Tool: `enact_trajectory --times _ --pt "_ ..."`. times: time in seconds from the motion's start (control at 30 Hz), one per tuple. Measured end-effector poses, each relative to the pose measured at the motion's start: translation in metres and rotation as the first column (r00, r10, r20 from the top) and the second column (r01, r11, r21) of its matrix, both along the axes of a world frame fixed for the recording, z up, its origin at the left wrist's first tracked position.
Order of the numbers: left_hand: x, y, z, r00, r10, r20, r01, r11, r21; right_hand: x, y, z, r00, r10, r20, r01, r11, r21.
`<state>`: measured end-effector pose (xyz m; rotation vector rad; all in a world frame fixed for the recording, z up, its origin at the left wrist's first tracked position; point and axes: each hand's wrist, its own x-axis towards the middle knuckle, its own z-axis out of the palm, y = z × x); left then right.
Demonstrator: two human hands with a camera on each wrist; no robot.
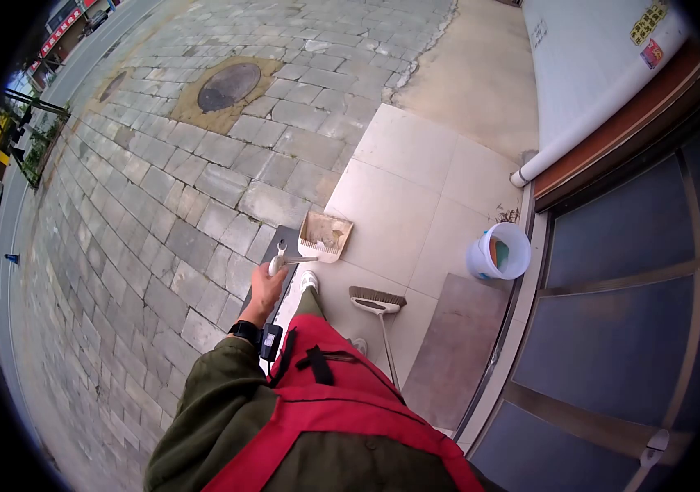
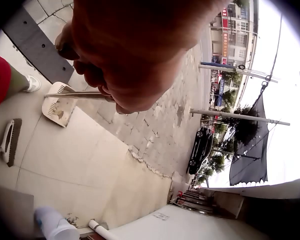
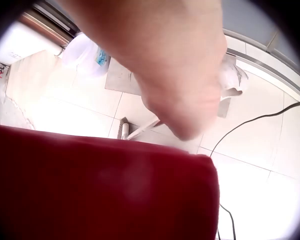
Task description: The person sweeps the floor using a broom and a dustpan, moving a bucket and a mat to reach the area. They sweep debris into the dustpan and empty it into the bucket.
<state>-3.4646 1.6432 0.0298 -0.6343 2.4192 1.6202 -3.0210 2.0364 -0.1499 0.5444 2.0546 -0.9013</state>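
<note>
My left hand (image 1: 265, 289) grips the upper end of the dustpan's pale handle, fingers curled round it. The dustpan (image 1: 317, 225) is beige with a toothed edge and some debris inside; it sits where tiles meet paving stones, beside a white shoe. In the right wrist view my right hand (image 3: 177, 85) holds the broom's stick, which runs up into it; most of the fingers are hidden. The broom head (image 1: 378, 296), with brown bristles, is low over the tiles to the right of the dustpan. A red apron hides the right hand in the head view.
A white bucket (image 1: 481, 261) with coloured things inside stands by the glass door (image 1: 620, 238). Near it lies a brownish mat (image 1: 461, 344). A dark strip (image 1: 264, 258) runs along the tile edge. A black cord (image 3: 250, 120) crosses the right wrist view.
</note>
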Motion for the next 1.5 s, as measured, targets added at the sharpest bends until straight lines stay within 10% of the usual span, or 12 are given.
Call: enact_trajectory --times 0.5,0.67,0.73,0.8,1.03,1.1,1.2,1.5 --pt "-0.061 -0.157 0.102 0.975 0.215 0.052 -0.221 0.96 0.173 -0.338 -0.054 0.011 0.971 0.053 0.233 -0.044 0.998 -0.046" --pt "-0.114 -0.183 0.098 0.981 0.195 -0.003 -0.194 0.977 0.093 -0.502 -0.115 -0.049 0.973 -0.228 -0.039 0.219 0.962 -0.166" --pt "-0.135 -0.197 0.09 0.989 0.142 -0.031 -0.141 0.99 0.031 -0.588 -0.146 0.009 0.928 -0.361 -0.088 0.334 0.915 -0.227" --pt "-0.156 -0.202 0.098 0.994 0.107 -0.004 -0.108 0.994 -0.008 -0.634 -0.154 0.007 0.988 -0.134 -0.076 0.126 0.986 -0.106" --pt "-0.21 -0.213 0.083 0.986 0.149 -0.074 -0.147 0.989 0.034 -0.539 -0.13 0.019 0.956 0.02 -0.291 0.042 0.978 0.205" --pt "-0.224 -0.211 0.085 0.981 0.188 -0.047 -0.184 0.979 0.083 -0.521 -0.139 0.074 0.977 -0.175 -0.118 0.187 0.978 0.096" --pt "-0.246 -0.207 0.086 0.982 0.185 -0.027 -0.18 0.976 0.121 -0.498 -0.118 0.038 0.996 -0.044 -0.079 0.05 0.996 0.073" --pt "-0.338 -0.155 0.099 0.982 0.182 0.051 -0.187 0.973 0.131 -0.711 -0.096 -0.004 0.983 -0.149 0.108 0.152 0.988 -0.023"
